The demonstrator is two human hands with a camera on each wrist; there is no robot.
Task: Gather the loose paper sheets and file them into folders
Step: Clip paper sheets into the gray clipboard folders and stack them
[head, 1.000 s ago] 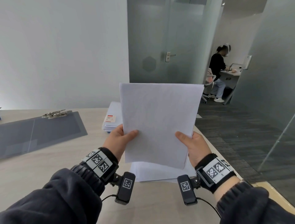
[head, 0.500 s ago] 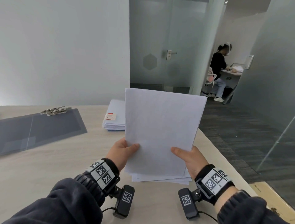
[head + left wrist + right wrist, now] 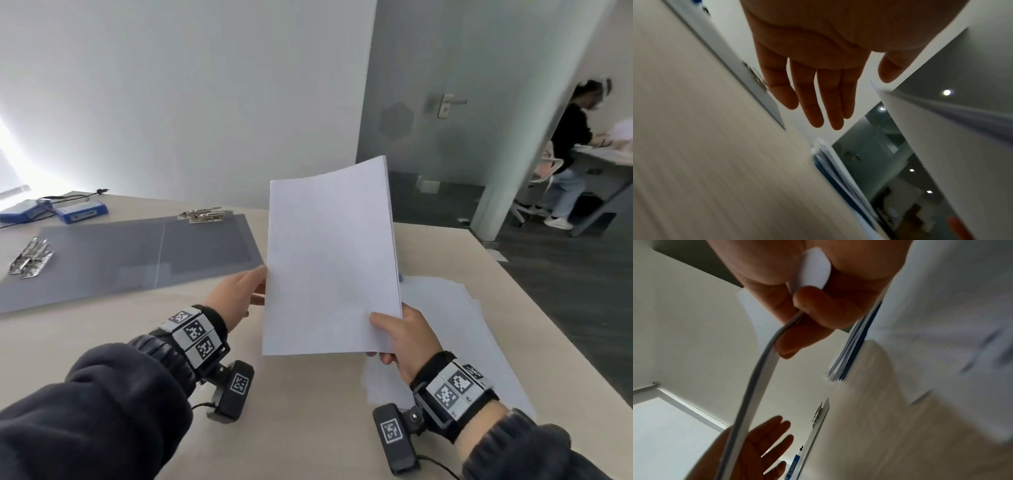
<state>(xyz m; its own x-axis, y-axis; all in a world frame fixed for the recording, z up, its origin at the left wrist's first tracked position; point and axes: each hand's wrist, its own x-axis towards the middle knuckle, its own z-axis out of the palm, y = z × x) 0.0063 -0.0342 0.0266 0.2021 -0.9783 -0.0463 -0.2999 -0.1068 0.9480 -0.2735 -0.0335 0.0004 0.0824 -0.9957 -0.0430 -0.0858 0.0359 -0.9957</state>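
Observation:
A stack of white paper sheets (image 3: 330, 260) stands upright above the table. My right hand (image 3: 399, 337) pinches its lower right corner; the right wrist view shows thumb and fingers (image 3: 812, 308) clamped on the stack's edge (image 3: 756, 378). My left hand (image 3: 239, 294) hangs open just left of the stack, fingers (image 3: 813, 100) straight and off the paper (image 3: 941, 162). An open grey folder (image 3: 137, 253) with metal clips (image 3: 203, 216) lies flat on the table to the left. More loose sheets (image 3: 455, 329) lie on the table under the right hand.
Another metal clip (image 3: 29, 261) sits at the folder's left end. Two blue boxes (image 3: 80, 212) and a cable lie at the far left. A paper pile over a blue cover (image 3: 842, 177) rests further back. The table edge (image 3: 513, 287) runs along the right; a person sits in the room beyond.
My left hand has let go of the stack and opened beside it. The right hand alone now holds the sheets, swung leftward toward the grey folder. My view turned left.

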